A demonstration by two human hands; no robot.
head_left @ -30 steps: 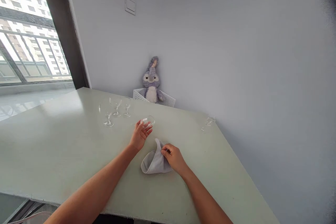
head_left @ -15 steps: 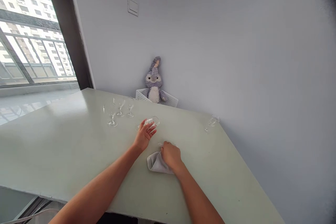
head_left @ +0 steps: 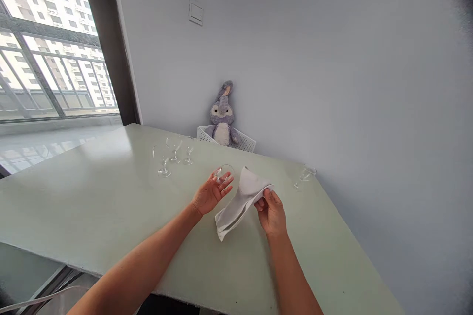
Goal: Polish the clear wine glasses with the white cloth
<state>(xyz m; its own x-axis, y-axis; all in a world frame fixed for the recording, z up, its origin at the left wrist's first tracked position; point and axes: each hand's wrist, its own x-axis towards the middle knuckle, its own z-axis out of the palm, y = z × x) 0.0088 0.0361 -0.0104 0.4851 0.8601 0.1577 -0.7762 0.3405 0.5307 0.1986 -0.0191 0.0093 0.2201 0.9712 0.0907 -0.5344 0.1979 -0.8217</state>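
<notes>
My left hand (head_left: 211, 194) holds a clear stemmed glass (head_left: 226, 173) tilted on its side, its round mouth facing right. The stem is mostly hidden by my fingers. In my right hand (head_left: 271, 211) a light grey cloth (head_left: 246, 197) is pinched by one edge, lifted off the table and hanging down to the left. The cloth and the glass are close together but appear apart. Three more stemmed glasses stand upright at the back left, the nearest glass (head_left: 162, 165) in front of a second glass (head_left: 174, 151) and a third glass (head_left: 188, 153).
Another clear glass (head_left: 306, 175) lies tipped near the table's right edge. A purple plush rabbit (head_left: 221, 120) sits in a white perforated basket (head_left: 246, 143) against the wall. The pale green table (head_left: 129, 206) ends at a window on the left.
My right hand has picked the cloth up from the table and moved right. My left hand still holds the glass, and the glass's mouth has turned a little. The view has shifted slightly.
</notes>
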